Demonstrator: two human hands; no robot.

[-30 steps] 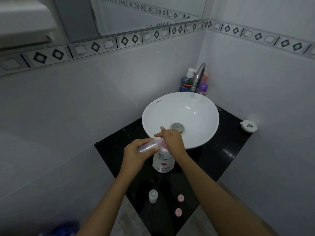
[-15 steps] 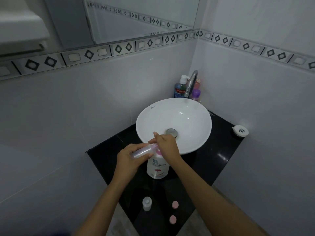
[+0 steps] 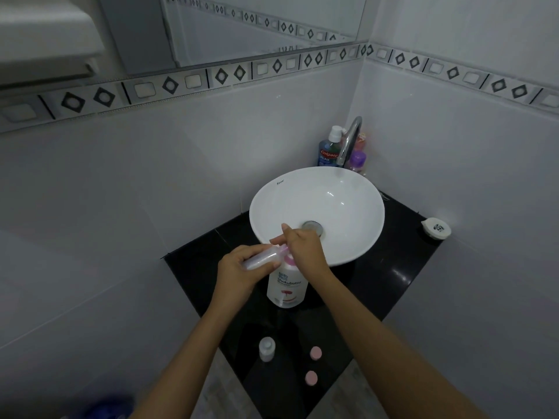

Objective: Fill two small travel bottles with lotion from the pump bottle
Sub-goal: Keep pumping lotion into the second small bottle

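Observation:
The white pump bottle (image 3: 286, 287) with a pink collar stands on the black counter (image 3: 390, 276) in front of the basin. My right hand (image 3: 304, 247) rests on top of it, covering the pump head. My left hand (image 3: 242, 270) holds a clear small travel bottle (image 3: 263, 257) tilted on its side, its mouth against the pump spout. A second small travel bottle (image 3: 266, 348) stands upright and uncapped near the counter's front edge. Two pink caps (image 3: 315, 353) (image 3: 311, 378) lie to its right.
A white round basin (image 3: 317, 189) with a chrome tap (image 3: 351, 137) fills the back of the counter. A blue mouthwash bottle (image 3: 329, 149) and a purple bottle (image 3: 357, 160) stand in the corner. A small white dish (image 3: 436, 228) hangs on the right wall.
The camera has shifted a little, so the scene sits lower and more to the left in view. Both hands stay on the travel bottle and the pump.

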